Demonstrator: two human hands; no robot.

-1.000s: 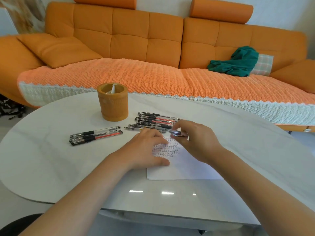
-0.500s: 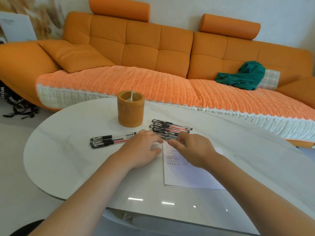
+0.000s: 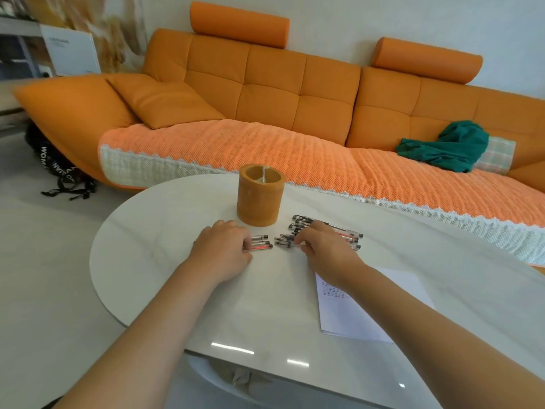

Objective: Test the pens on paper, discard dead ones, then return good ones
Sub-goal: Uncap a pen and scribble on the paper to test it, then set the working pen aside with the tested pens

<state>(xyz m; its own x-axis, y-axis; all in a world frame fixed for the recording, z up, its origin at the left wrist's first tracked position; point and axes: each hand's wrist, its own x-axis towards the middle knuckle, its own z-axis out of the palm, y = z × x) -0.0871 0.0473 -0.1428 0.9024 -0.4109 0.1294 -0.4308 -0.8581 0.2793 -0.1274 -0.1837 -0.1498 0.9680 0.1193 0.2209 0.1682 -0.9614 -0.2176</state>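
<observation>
Both hands have left the paper and moved up to the pens in front of the pen holder (image 3: 261,199). Left of the holder's base, the left hand (image 3: 222,255) lies over the small pen group (image 3: 262,242), fingers curled round the barrels on the bench (image 3: 165,225). Right of the holder, the right hand (image 3: 324,249) covers the near edge of the larger pen pile (image 3: 346,234), its fingers pinching one pen (image 3: 284,245). The paper (image 3: 383,305) lies well apart from the holder, nearer the person and to the right.
</observation>
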